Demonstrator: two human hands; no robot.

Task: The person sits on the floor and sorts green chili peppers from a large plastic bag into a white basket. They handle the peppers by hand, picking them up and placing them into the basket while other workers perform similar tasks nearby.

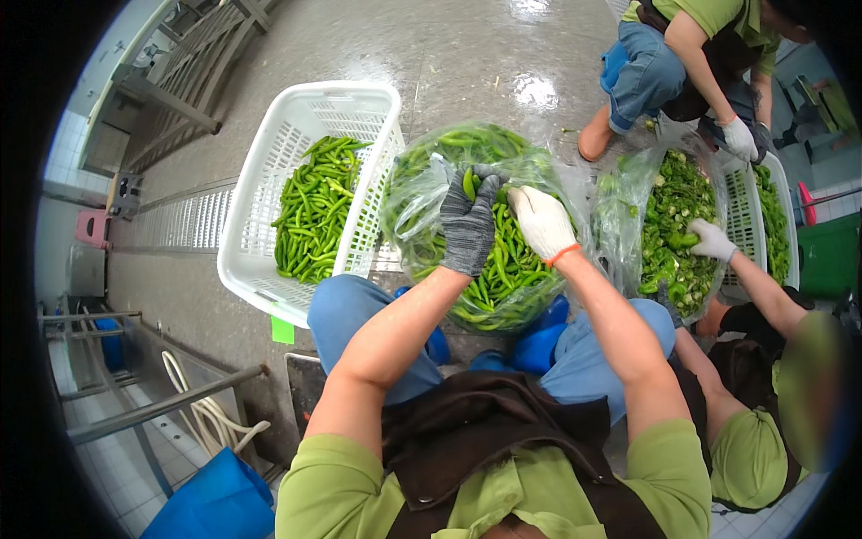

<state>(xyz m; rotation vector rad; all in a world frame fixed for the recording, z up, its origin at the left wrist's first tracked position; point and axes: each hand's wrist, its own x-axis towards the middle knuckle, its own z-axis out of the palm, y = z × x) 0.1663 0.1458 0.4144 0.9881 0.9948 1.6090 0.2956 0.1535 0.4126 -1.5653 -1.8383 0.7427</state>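
Note:
Between my knees stands a clear plastic bag (411, 222) full of long green chili peppers (502, 259), its mouth spread wide. My left hand (468, 222), in a dark grey knit glove, is over the bag with a green pepper (469, 183) held at its fingers. Close beside it, my right hand (544, 222) wears a white glove with an orange cuff. Its fingertips point into the bag, and whether they pinch anything is hidden. To the left, a white slatted plastic basket (232, 252) holds a heap of green chili peppers (316, 215).
At right, a co-worker's gloved hand (710, 240) holds a green pepper over another plastic bag (616, 222) of pepper pieces. A second person (704, 60) crouches by a white basket (781, 188). Metal racks (168, 404) and a pale hose (202, 411) stand at lower left. The floor shines wet.

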